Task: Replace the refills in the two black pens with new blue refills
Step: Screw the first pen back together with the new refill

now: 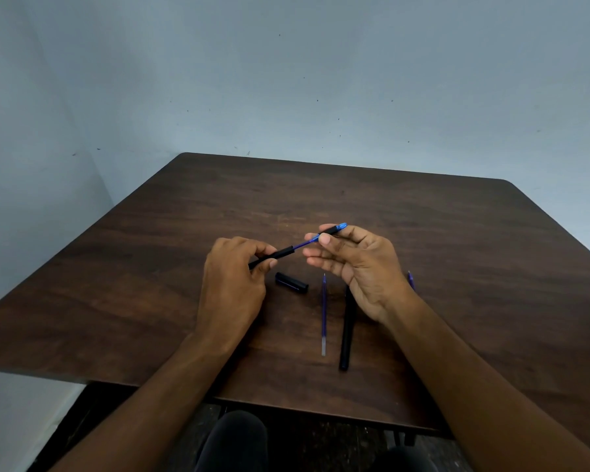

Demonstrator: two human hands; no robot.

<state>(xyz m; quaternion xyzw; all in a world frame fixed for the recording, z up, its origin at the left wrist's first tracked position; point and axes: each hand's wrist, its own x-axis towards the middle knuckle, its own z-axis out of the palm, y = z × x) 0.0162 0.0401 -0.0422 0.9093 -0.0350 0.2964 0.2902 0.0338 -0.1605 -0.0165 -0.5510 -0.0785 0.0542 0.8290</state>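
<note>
Above the dark counter point(457, 233), the left hand point(232, 277) grips a black pen barrel point(275, 256) while the right hand point(358, 264), palm turned inward, pinches its tip section point(332, 229), blue refill point(304, 244) bridging them, both forearms angled inward.

My view of a plain indoor room, bare pale blue-grey painted wall point(286, 80), dark brown wood-grain table point(150, 267), rounded corners
</note>
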